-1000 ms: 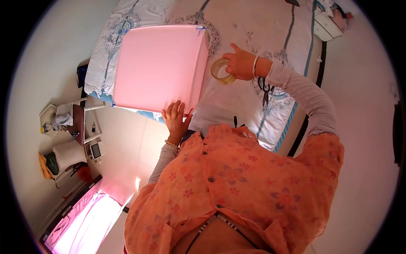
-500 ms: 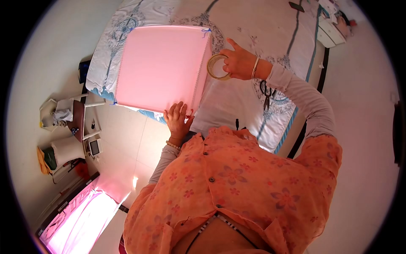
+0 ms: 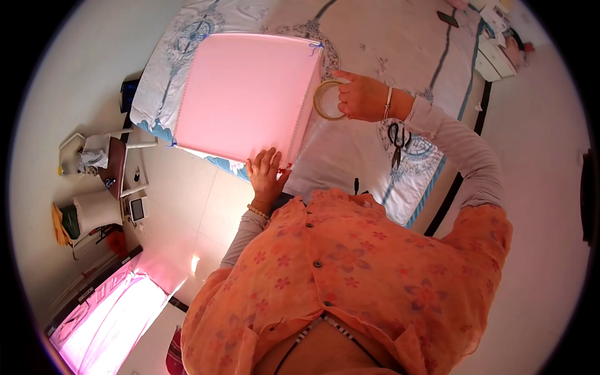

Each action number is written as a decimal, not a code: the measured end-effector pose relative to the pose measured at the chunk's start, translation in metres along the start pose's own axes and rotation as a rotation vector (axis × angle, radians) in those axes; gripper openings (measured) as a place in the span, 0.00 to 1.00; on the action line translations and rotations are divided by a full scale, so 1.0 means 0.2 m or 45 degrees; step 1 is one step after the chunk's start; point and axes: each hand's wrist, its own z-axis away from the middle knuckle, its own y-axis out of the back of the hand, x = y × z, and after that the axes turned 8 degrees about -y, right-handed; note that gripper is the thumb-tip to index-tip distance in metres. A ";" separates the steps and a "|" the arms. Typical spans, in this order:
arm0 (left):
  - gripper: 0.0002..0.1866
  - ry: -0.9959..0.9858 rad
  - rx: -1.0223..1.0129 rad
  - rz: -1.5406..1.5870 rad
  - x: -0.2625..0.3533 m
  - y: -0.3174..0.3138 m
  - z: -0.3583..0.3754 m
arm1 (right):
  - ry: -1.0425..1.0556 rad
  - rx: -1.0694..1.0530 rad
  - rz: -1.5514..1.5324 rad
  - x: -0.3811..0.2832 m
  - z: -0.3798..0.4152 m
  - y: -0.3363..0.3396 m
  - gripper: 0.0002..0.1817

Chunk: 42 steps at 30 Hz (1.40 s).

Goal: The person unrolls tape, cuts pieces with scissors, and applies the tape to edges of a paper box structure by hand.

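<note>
A pink square box or panel (image 3: 250, 97) with stitched edges and blue ties at its corners lies on the patterned bedsheet (image 3: 387, 37). My left hand (image 3: 267, 178) rests on its near edge with the fingers spread, beside a small red tie (image 3: 285, 169). To the right of the pink piece, my right hand (image 3: 364, 98) grips a roll of tape (image 3: 317, 103), held upright like a ring. Black-handled scissors (image 3: 397, 145) lie on the sheet just below my right wrist.
A dark phone (image 3: 447, 19) is near the bed's far right corner, by a white drawer unit (image 3: 495, 59). On the left stand a brown chair (image 3: 114, 164), a cushion (image 3: 97, 217) and a small white device (image 3: 137, 209). A bright pink curtain (image 3: 112, 319) shows at lower left.
The whole view has shifted slightly. My right hand's index finger, which pointed up and away, is now lower and closer to the tape roll. My left hand stays on the near edge.
</note>
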 end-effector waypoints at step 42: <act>0.31 0.033 -0.050 -0.019 -0.03 -0.03 0.03 | -0.625 -0.313 0.263 0.43 -0.10 0.02 0.15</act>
